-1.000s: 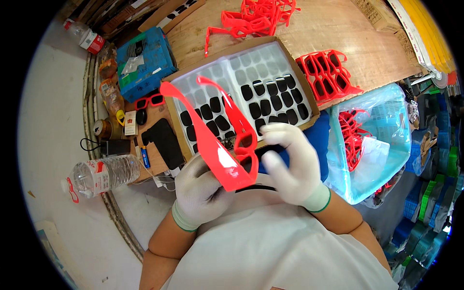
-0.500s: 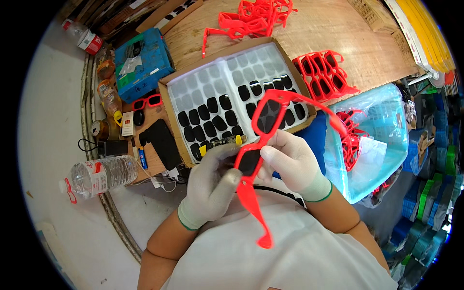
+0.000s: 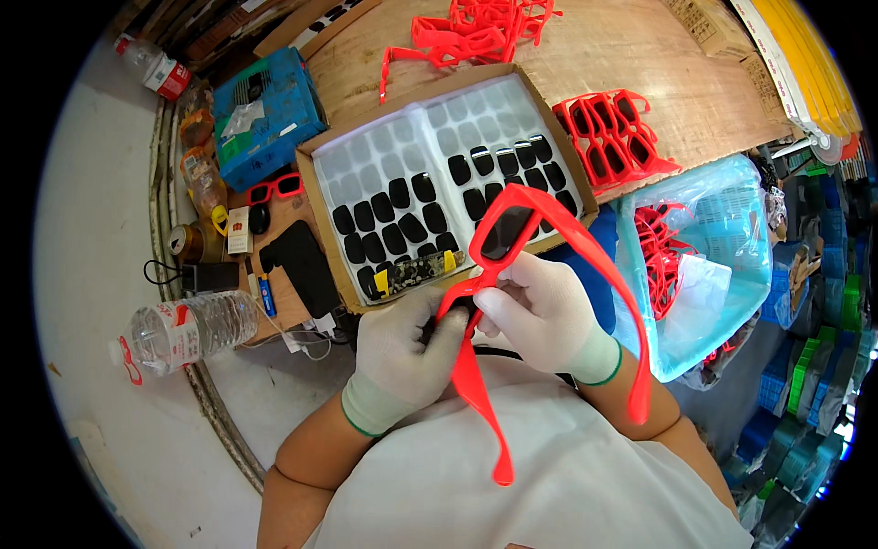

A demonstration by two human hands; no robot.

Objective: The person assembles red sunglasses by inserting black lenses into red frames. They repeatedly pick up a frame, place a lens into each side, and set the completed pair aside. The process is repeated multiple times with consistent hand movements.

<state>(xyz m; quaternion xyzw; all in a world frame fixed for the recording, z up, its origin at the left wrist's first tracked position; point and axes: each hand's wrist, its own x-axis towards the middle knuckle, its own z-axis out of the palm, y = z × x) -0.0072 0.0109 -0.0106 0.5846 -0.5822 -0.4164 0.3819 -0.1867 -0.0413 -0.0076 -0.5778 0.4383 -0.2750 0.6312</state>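
A pair of red sunglasses [image 3: 492,262] with dark lenses is held between both gloved hands, tilted, its temple arms hanging toward my body. My left hand [image 3: 402,348] grips the rim of the lower lens, thumb pressed on that lens. My right hand [image 3: 544,311] pinches the frame near the nose bridge. Just beyond the hands lies a cardboard box [image 3: 322,215] lined with a white moulded tray. Rows of loose dark lenses [image 3: 393,238] fill its nearer part, and a patterned strip with yellow tape [image 3: 421,272] lies across its near edge.
Finished-looking red sunglasses [image 3: 608,137] stand stacked right of the box. More red frames [image 3: 466,37] lie piled at the back. A light-blue basket [image 3: 722,339] holds red frames at right. On the left are a blue box [image 3: 270,123], a black phone-like slab [image 3: 306,270] and a large water bottle [image 3: 187,331].
The sunglasses have turned in my hands; the farther temple arm has swung from pointing right to hanging down toward me. My left thumb has moved onto the lower lens.
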